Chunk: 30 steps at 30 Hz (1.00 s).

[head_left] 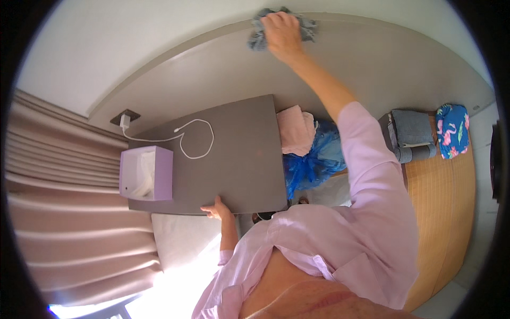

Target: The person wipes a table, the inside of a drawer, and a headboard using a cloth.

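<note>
A crumpled grey cloth [258, 40] is pressed against the top edge of the wall panel [234, 69]. My right hand [283, 34] grips it, with the arm stretched far forward. At the near edge of the dark grey tabletop [239, 154] rests my left hand [216, 209], thumb and fingers apart and holding nothing. To its left on the tabletop stands a lilac box [166, 173] with white contents.
A white cable [211, 143] curls on the tabletop from a plugged-in charger [125, 121]. Right of it lie a pink cloth [295, 130] and a blue plastic bag [313, 167]. Farther right are a grey folded item [414, 127] and a flamingo-print bundle [451, 130]. Curtains [74, 212] hang left.
</note>
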Available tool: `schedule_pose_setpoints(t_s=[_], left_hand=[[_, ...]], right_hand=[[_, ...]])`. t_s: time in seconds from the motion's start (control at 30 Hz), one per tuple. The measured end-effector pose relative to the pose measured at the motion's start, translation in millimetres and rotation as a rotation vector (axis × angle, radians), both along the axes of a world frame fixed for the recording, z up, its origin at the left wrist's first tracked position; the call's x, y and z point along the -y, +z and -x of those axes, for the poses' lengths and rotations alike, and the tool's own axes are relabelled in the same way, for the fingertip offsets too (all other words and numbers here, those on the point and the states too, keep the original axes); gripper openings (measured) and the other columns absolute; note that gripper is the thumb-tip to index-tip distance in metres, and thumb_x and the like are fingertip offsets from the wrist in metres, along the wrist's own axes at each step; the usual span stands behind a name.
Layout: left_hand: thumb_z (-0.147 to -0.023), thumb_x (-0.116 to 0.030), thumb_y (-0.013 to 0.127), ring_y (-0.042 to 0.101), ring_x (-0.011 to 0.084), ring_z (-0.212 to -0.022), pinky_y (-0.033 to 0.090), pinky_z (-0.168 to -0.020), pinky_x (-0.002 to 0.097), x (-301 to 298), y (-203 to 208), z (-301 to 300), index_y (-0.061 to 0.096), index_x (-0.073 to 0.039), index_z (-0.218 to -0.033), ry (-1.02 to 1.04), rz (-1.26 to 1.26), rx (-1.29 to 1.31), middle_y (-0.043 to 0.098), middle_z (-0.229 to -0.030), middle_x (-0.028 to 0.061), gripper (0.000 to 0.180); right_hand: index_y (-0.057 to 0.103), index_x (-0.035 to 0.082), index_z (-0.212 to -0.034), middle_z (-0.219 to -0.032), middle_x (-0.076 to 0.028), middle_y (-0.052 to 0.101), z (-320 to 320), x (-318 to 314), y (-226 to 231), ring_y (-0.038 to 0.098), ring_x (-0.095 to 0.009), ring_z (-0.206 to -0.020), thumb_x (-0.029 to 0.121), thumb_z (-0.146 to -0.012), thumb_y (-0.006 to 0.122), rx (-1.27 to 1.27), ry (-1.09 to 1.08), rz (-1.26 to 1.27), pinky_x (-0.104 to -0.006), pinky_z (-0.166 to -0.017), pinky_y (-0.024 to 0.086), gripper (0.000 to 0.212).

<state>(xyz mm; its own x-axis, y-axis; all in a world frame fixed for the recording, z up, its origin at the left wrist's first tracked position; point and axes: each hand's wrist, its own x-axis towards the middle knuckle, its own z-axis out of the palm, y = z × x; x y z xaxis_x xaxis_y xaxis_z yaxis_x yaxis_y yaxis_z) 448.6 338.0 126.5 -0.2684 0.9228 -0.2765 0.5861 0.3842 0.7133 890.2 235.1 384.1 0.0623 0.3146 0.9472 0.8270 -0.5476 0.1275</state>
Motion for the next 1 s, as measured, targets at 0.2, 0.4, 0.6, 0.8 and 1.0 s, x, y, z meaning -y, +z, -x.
schedule_pose_setpoints(t_s=[0.2, 0.4, 0.6, 0.8, 1.0], left_hand=[[-0.073, -0.032, 0.054, 0.047, 0.0405, -0.096, 0.042, -0.078, 0.0466, 13.8, 6.6, -1.4, 0.007, -0.006, -0.135, 0.009, -0.043, -0.217, 0.03, -0.114, 0.0287, 0.082], [-0.076, -0.035, 0.047, 0.046, 0.04, -0.095, 0.042, -0.078, 0.046, 24.6, 6.3, -16.6, 0.008, -0.002, -0.134, 0.035, -0.137, -0.356, 0.03, -0.112, 0.0288, 0.077], [-0.077, -0.038, 0.047, 0.047, 0.0417, -0.094, 0.044, -0.078, 0.0471, 18.4, 1.4, -14.9, 0.012, -0.001, -0.133, 0.02, -0.152, -0.393, 0.031, -0.11, 0.0286, 0.075], [-0.077, -0.043, 0.053, 0.03, 0.0386, -0.121, 0.032, -0.096, 0.0448, 70.1, -2.3, 49.1, 0.013, 0.001, -0.133, -0.09, -0.161, -0.084, 0.02, -0.134, 0.0257, 0.082], [-0.075, -0.03, 0.055, 0.037, 0.0381, -0.112, 0.026, -0.098, 0.0406, 192.5, -118.0, 201.1, 0.032, 0.003, -0.124, -0.253, 0.085, -0.101, 0.037, -0.121, 0.0269, 0.063]], right_hand=[[0.054, 0.004, -0.094, -0.095, -0.004, 0.051, -18.8, 26.8, 3.2, 0.046, -0.023, -0.099, 0.005, -0.07, 0.049, 0.185, 0.172, 0.123, -0.0352, -0.08, 0.036, 0.024], [0.056, 0.004, -0.1, -0.103, -0.005, 0.053, -42.2, 67.4, 6.9, 0.048, -0.024, -0.101, 0.001, -0.069, 0.052, 0.188, 0.103, 0.226, -0.0371, -0.081, 0.038, 0.031], [0.053, 0.011, -0.098, -0.104, -0.004, 0.05, 6.3, -46.8, 6.0, 0.046, -0.022, -0.1, 0.01, -0.066, 0.059, 0.058, 0.268, 0.242, -0.0388, -0.082, 0.037, 0.033], [0.051, 0.018, -0.101, -0.11, 0.001, 0.046, -19.3, 47.6, -7.8, 0.043, -0.017, -0.108, 0.022, -0.067, 0.066, 0.08, 0.146, 0.271, -0.0398, -0.094, 0.032, 0.037], [0.049, 0.018, -0.102, -0.109, 0.001, 0.049, -101.5, 210.9, -9.7, 0.043, -0.019, -0.109, 0.016, -0.07, 0.064, -0.118, -0.063, 0.083, -0.0414, -0.098, 0.027, 0.035]])
